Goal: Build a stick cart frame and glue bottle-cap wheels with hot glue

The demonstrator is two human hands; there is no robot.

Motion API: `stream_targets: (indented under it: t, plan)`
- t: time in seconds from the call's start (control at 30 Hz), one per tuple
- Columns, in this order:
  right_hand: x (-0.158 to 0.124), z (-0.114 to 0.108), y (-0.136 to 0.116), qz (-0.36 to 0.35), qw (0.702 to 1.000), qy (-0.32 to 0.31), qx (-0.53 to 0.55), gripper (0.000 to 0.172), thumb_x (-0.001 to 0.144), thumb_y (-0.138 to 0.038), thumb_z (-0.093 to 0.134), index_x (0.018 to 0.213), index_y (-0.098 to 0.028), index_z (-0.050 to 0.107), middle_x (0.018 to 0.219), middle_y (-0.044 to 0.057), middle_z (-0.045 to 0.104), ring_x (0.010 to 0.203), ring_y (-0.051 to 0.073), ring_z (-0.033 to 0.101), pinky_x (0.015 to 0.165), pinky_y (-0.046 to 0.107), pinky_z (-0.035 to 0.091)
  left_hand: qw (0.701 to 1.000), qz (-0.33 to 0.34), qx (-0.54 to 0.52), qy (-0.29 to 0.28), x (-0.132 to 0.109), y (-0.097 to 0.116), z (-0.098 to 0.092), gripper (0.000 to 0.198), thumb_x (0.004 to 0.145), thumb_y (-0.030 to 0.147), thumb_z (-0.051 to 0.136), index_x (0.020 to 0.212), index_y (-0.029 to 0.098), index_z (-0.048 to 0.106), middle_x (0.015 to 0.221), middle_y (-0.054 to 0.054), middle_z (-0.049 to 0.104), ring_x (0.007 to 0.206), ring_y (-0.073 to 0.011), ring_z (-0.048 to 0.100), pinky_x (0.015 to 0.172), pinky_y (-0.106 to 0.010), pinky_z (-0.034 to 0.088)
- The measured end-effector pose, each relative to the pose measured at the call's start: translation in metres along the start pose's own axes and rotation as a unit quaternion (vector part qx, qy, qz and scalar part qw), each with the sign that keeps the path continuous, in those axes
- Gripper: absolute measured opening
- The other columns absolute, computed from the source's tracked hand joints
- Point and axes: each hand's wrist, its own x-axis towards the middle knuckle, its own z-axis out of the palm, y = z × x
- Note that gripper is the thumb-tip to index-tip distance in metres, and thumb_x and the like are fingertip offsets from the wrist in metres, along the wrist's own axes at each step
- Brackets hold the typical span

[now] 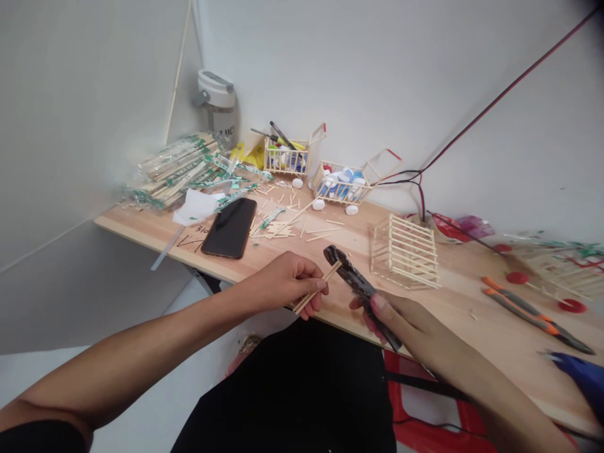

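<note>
My left hand (302,286) pinches a couple of thin wooden sticks (317,290) between thumb and fingers at the table's front edge. Wrapped in my right hand (391,314) are black pliers (356,280), their head pointing up and to the left. The sticks' upper ends meet the pliers' head; whether the jaws grip them I cannot tell. Behind the pliers stands a small slatted frame (410,251) of wooden sticks. Short cut sticks (278,229) lie scattered beyond my left hand.
A phone (229,228) lies left, near wrapped chopsticks (184,167) and a large lidded jug (217,104). Two miniature stick carts (287,157) (342,185) stand by the wall, filled with small items. Orange-grey pliers (535,314) rest right, near red discs (572,306). Cables (422,173) run down the wall.
</note>
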Motion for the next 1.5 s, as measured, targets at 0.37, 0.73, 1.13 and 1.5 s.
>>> stream_targets:
  t: [0.37, 0.73, 1.13, 1.5]
  plan:
    - [0.005, 0.003, -0.002, -0.024, 0.998, 0.037, -0.044, 0.061, 0.094, -0.068, 0.028, 0.070, -0.020, 0.058, 0.059, 0.001, 0.057, 0.057, 0.016, 0.052, 0.056, 0.029, 0.039, 0.998, 0.002, 0.050, 0.047, 0.000, 0.002, 0.003, 0.019, 0.083, 0.025, 0.058, 0.069, 0.013, 0.060, 0.059, -0.002, 0.064, 0.049, -0.0112, 0.059, 0.051, -0.021, 0.049]
    - [0.014, 0.010, 0.001, -0.033, 0.992, 0.064, -0.106, 0.056, 0.096, -0.064, 0.030, 0.069, -0.021, 0.053, 0.062, 0.001, 0.058, 0.060, 0.017, 0.054, 0.057, 0.028, 0.036, 0.995, 0.000, 0.072, 0.071, 0.000, 0.003, 0.001, 0.021, 0.082, 0.025, 0.055, 0.064, 0.015, 0.056, 0.057, -0.001, 0.062, 0.050, -0.0123, 0.061, 0.051, -0.022, 0.051]
    - [0.046, 0.025, 0.010, -0.093, 0.985, 0.079, -0.124, 0.053, 0.098, -0.057, 0.031, 0.062, -0.021, 0.046, 0.054, -0.001, 0.048, 0.053, 0.014, 0.043, 0.054, 0.029, 0.029, 0.996, -0.003, 0.037, 0.079, 0.007, -0.015, -0.017, 0.022, 0.079, 0.031, 0.064, 0.067, 0.014, 0.057, 0.055, 0.000, 0.062, 0.046, -0.0109, 0.059, 0.047, -0.020, 0.049]
    - [0.070, 0.032, 0.003, -0.105, 0.979, 0.068, -0.159, 0.056, 0.098, -0.060, 0.027, 0.065, -0.021, 0.050, 0.060, 0.004, 0.058, 0.056, 0.017, 0.050, 0.057, 0.029, 0.029, 0.995, -0.010, -0.002, 0.100, -0.002, -0.019, -0.035, 0.026, 0.077, 0.035, 0.069, 0.070, 0.013, 0.057, 0.055, -0.001, 0.062, 0.046, -0.0104, 0.058, 0.048, -0.021, 0.050]
